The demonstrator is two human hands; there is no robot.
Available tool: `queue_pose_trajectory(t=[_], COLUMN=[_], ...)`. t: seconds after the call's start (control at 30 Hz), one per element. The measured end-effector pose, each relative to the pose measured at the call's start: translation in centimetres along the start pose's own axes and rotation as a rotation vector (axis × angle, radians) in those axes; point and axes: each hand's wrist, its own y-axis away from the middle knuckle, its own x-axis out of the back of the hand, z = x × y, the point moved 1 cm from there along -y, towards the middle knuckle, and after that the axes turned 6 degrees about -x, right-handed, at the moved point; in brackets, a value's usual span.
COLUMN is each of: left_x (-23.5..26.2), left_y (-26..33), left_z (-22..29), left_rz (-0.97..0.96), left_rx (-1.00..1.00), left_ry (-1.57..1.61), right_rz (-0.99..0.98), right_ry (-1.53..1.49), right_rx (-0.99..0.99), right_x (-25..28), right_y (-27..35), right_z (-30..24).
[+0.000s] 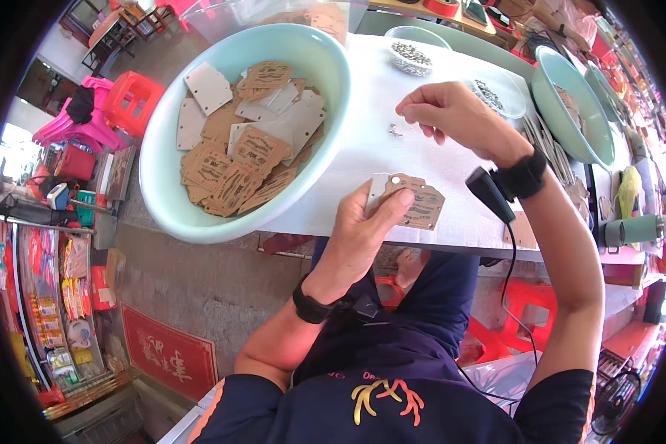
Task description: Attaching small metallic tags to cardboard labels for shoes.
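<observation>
Cards (425,211) pinched in left hand (355,233), loose bits exposed

Slip: left thumb presses on top, other fingers mostly hidden beneath. A pale piece sits offset behind the brown front one; a weak pinch could let them slide out of line. They're right of the big basin (166,170) and nearer the person, close to the table edge, so a drop could land in the lap.

Lost bits: small metal bits (396,130) lie loose on the table (374,96), right of the big basin, just below the right hand (455,115). A knuckle brush would scatter them. Right thumb and index are drawn close, other fingers curled; can't tell if the tips meet or hold a bit. Empty pinch could go unnoticed.

Snag: corded black gadget (490,194) is by the right wrist, well right of the big basin. Cord catching the table edge could jerk that hand.

Look: front piece brown, flat, cardboard-like, dark print, shaped upper corners. White round spot near the top: open hole or fitted ring, can't tell. Piece count unclear too. Similar pieces, brown and pale, heap inside the big basin.
</observation>
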Motion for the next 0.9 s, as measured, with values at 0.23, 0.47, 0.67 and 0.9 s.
queue_pose_trajectory(t=[0.23,0.47,0.67,0.9], left_x=[-0.4,-1.6,-2.3,-2.2], left_y=[-0.4,-1.1,-1.5,-1.7], left_z=[-0.3,-1.3,-1.8,-2.1], left_rz=[0.047,0.031,-0.012,-0.025], left_rx=[0.030,-0.065,-0.079,-0.105], left_ry=[-0.149,-0.007,-0.049,-0.176], right_rz=[-0.241,-0.342,-0.249,-0.031], right_ry=[-0.790,-1.098,-1.028,-0.750], right_rx=[-0.167,-0.053,-0.039,-0.190], right_x=[0.0,-0.1,0.2,0.6], right_y=[6.7,9.4,10.2,9.9], right_z=[2.6,4.5,5.5,5.9])
